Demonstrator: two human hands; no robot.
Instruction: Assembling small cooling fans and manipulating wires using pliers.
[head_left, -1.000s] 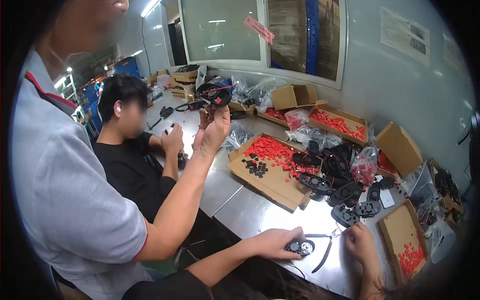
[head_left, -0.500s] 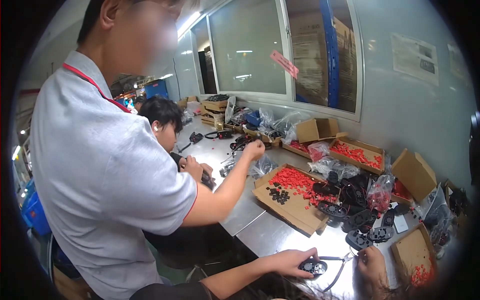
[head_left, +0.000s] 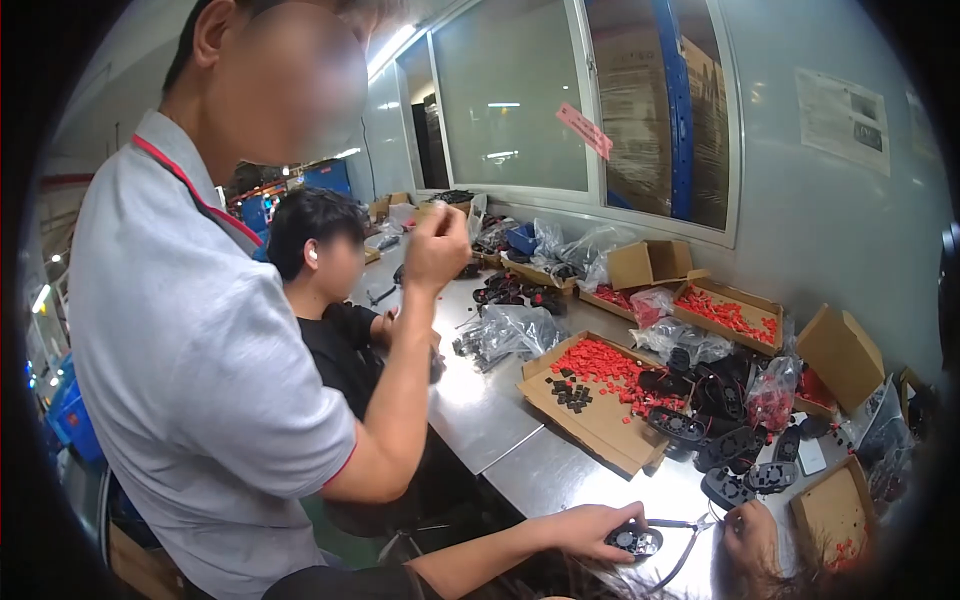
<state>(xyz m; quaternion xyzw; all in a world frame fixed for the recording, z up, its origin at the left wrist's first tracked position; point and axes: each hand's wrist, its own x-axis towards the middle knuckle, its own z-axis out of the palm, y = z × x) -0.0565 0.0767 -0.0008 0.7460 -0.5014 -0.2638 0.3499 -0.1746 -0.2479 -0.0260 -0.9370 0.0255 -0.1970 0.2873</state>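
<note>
My left hand [head_left: 588, 524] rests on the steel bench [head_left: 500, 420] at the bottom of the view, holding a small round black part [head_left: 632, 541]. My right hand [head_left: 750, 532] sits just right of it, closed on the handles of thin pliers [head_left: 688, 545] whose tips reach toward the part. Several black housings [head_left: 728, 455] lie just beyond my hands. An open cardboard tray [head_left: 600, 425] holds red caps [head_left: 610, 365] and a few small black pieces [head_left: 570, 395].
A person in a grey shirt stands close on my left, a closed hand [head_left: 437, 245] raised. Beyond, a person in black sits at the bench. More cardboard boxes [head_left: 730, 310], plastic bags [head_left: 510, 330] and a small box of red bits [head_left: 835, 520] crowd the bench.
The standing person pulled their arm back from reaching over the far bench and raised the hand near their face. My view swung toward them. My hands stayed on the part and pliers.
</note>
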